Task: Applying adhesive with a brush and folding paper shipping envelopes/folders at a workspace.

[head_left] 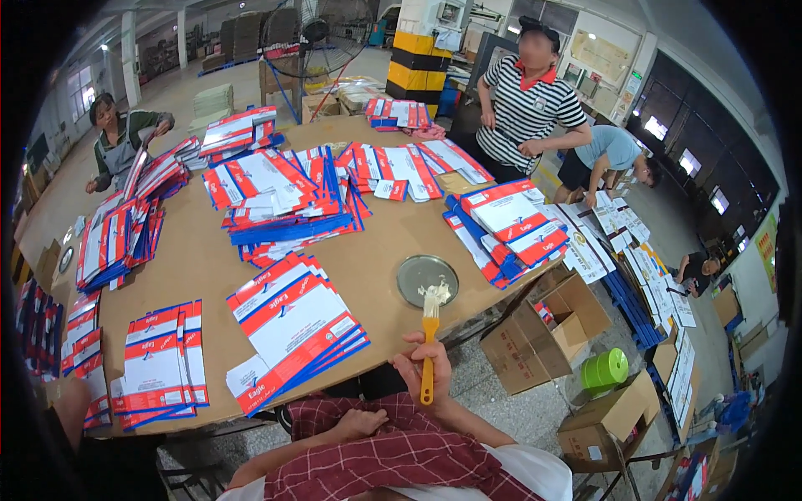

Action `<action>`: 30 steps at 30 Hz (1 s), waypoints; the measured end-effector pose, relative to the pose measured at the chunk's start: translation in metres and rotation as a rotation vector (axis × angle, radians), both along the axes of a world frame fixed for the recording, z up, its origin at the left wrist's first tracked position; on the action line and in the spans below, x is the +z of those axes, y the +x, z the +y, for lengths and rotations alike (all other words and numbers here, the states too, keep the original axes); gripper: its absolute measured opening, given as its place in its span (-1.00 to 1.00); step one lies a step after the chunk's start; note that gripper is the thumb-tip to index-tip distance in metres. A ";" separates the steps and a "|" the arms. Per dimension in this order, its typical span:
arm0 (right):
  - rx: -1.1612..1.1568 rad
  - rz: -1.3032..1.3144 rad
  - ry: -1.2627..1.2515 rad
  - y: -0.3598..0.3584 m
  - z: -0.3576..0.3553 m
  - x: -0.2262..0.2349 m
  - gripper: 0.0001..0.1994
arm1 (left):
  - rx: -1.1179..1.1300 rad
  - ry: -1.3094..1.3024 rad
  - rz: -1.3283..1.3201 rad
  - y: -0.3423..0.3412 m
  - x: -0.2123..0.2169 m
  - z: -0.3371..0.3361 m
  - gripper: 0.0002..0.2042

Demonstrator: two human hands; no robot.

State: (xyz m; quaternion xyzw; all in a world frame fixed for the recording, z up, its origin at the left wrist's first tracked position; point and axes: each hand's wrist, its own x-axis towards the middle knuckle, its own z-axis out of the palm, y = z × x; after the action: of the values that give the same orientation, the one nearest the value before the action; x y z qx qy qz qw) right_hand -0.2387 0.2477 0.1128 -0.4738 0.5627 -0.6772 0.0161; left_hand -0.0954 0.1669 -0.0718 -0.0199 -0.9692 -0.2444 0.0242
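My right hand [411, 367] is closed around the yellow handle of a brush [430, 326]. The brush stands nearly upright, its bristles coated with a pale paste, over a round metal lid or shallow tin [411, 275] holding more paste. Down at my lap, my left hand [361, 423] rests with curled fingers on a dark red checked cloth [368, 463]; nothing shows in it. On the table in front of me lies a fanned stack of red, white and blue printed cardboard sheets [296, 321], left of the tin.
More printed stacks [284, 188] cover the brown table [388, 238], one [510, 221] near its right edge. Open cartons [535, 342] and a green bucket [604, 370] stand on the floor at right. Co-workers are around; one in a striped shirt [530, 104] stands across the table.
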 end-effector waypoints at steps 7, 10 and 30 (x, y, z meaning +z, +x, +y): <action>0.048 0.046 -0.023 0.007 0.001 0.005 -0.71 | -0.010 0.259 -0.289 -0.006 0.005 -0.007 -0.67; 0.044 0.018 0.031 0.006 0.006 0.003 -0.72 | 0.084 0.388 -0.286 -0.006 0.009 -0.008 -0.63; 0.076 -0.009 0.057 0.006 0.007 0.003 -0.76 | 0.099 0.463 -0.271 -0.008 0.009 -0.010 -0.61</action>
State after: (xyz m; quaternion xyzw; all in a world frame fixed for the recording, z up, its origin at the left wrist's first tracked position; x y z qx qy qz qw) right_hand -0.2326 0.2552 0.1163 -0.4910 0.5632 -0.6621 0.0578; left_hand -0.1035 0.1571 -0.0632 0.0663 -0.8816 -0.4585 -0.0899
